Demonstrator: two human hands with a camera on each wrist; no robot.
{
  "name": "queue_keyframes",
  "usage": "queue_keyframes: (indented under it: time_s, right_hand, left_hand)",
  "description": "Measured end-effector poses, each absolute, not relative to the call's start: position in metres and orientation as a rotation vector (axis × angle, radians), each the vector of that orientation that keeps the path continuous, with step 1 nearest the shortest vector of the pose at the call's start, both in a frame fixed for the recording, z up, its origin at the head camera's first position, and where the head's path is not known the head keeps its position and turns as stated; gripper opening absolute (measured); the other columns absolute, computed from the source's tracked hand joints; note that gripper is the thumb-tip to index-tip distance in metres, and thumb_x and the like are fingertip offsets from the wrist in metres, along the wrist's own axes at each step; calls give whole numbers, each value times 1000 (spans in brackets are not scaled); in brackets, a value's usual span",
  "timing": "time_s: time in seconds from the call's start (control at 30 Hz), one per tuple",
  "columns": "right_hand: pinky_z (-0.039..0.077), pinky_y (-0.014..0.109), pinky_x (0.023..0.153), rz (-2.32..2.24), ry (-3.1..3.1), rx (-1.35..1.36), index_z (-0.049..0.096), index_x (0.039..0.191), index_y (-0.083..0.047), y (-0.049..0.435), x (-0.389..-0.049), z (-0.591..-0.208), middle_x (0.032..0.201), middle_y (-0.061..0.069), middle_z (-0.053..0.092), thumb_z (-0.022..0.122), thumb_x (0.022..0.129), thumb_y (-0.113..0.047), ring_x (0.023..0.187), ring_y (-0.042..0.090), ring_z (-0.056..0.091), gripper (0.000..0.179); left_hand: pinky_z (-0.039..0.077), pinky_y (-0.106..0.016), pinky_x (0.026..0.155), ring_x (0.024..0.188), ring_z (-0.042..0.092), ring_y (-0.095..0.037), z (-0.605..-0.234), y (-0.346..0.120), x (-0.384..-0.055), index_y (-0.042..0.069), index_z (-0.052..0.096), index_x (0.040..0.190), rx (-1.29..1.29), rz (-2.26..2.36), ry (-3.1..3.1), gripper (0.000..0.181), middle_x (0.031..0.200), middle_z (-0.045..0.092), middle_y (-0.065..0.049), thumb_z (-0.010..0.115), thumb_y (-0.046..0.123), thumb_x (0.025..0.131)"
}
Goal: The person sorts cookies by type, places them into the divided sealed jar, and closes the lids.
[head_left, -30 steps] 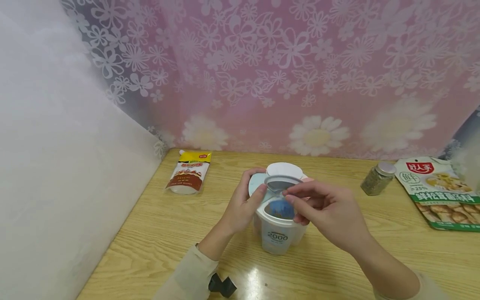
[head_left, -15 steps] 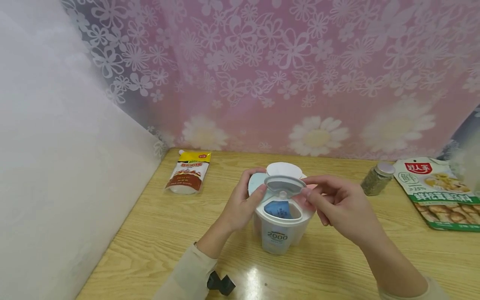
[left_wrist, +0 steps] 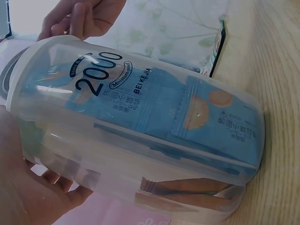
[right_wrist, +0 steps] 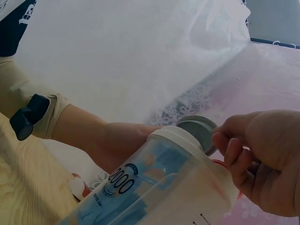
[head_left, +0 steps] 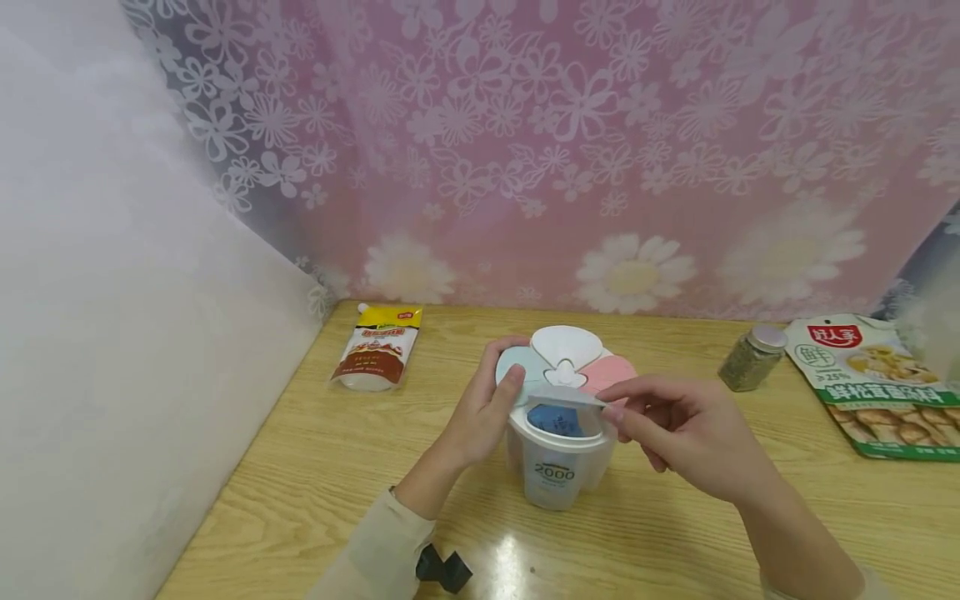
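A clear compartmented storage canister (head_left: 553,483) marked 2000 stands on the table. White, pink and mint petal lids cover its other compartments. My left hand (head_left: 480,412) grips its left side, thumb over the mint lid (head_left: 517,367). With thumb and fingertips, my right hand (head_left: 690,433) pinches the edge of the front flip lid (head_left: 566,397), which is tilted partly up over its opening. Blue snack packets (head_left: 553,419) show through that opening. In the left wrist view, blue packets (left_wrist: 220,122) fill the front compartment, and brown packets (left_wrist: 187,192) lie low in a neighbouring one.
A yellow, white and brown spouted pouch (head_left: 377,346) lies at the back left. To the right are a glass jar (head_left: 752,358) of dried herbs and a green-and-white mushroom seasoning bag (head_left: 873,383). A pink floral curtain (head_left: 525,167) hangs behind the table.
My right hand shifted from the front opening to the flip lid's right edge, then swung the lid down toward the opening. The left hand keeps its grip on the canister.
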State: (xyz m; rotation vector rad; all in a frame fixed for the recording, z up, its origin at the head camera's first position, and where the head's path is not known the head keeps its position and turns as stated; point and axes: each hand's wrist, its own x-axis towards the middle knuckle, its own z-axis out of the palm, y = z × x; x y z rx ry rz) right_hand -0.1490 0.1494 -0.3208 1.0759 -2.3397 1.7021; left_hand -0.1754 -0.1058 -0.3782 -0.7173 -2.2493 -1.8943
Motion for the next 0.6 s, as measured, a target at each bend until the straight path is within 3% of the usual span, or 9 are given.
queue_keyframes:
  time_s: [0.17, 0.27, 0.33, 0.43, 0.5, 0.6]
  right_hand:
    - [41, 21, 42, 1646, -2335, 1213, 72, 103, -10, 155, -148, -320, 77, -6, 65, 67, 87, 12, 49, 9, 46, 27]
    - [39, 24, 45, 1632, -2277, 1040, 72, 106, -6, 149, -150, -322, 88, -4, 63, 66, 88, 11, 51, 10, 44, 26]
    - [39, 26, 47, 1596, -2284, 899, 68, 117, -5, 142, -152, -325, 105, -1, 60, 67, 90, 7, 53, 12, 45, 30]
    - [41, 24, 51, 1519, -2390, 766, 57, 138, -12, 135, -152, -329, 129, 4, 51, 67, 94, -6, 58, 11, 49, 46]
    - [44, 23, 57, 1475, -2483, 749, 51, 144, -15, 133, -151, -332, 144, 7, 44, 68, 95, -13, 68, 13, 53, 52]
    - [47, 22, 65, 1393, -2590, 735, 47, 147, -21, 132, -151, -336, 155, 8, 36, 70, 94, -24, 82, 13, 54, 58]
  left_hand:
    - [40, -44, 111, 134, 45, -18, -375, -105, -173, 16, 37, 145, -663, -1956, -2252, 40, 148, 44, -5, 43, 25, 107]
    - [34, -47, 116, 143, 38, -18, -373, -105, -172, 17, 42, 143, -670, -1938, -2248, 37, 151, 42, -3, 43, 26, 107]
    - [33, -47, 117, 145, 36, -19, -372, -107, -172, 16, 45, 140, -694, -1929, -2244, 36, 152, 41, -4, 46, 29, 106]
    - [40, -44, 111, 136, 46, -21, -371, -108, -171, 16, 45, 137, -729, -1954, -2262, 45, 148, 44, -7, 57, 39, 101]
    - [46, -41, 104, 126, 53, -21, -371, -109, -171, 18, 42, 139, -744, -1989, -2295, 56, 145, 46, -9, 65, 45, 95]
    - [49, -38, 98, 115, 58, -20, -370, -111, -171, 22, 37, 141, -766, -2014, -2344, 67, 137, 51, -10, 70, 48, 90]
